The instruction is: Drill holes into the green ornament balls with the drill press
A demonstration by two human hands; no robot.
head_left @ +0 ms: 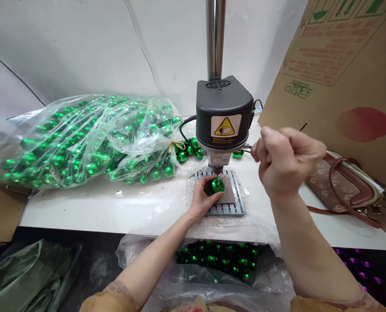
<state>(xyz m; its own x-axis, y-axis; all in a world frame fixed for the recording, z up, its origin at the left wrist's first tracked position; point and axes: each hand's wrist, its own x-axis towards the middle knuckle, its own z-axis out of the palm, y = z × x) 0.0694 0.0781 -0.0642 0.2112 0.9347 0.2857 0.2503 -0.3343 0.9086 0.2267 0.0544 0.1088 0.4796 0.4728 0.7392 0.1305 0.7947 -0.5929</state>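
Green faceted balls (79, 177), shiny, filled a crinkled clear plastic bag (141, 130) left of the drill press (223, 112). Left hand (202, 198) had thumb and fingers clamped on one round green ball (218, 185), over the flat brown pad (230, 196) under the press. Looked like drilling; next move called for steady pinch, even feed. Right hand (285, 162), right of the press: curled fist, couldn't tell around what.

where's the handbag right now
Head view, right side: the handbag is on the table, in front of the big box, right of the right hand.
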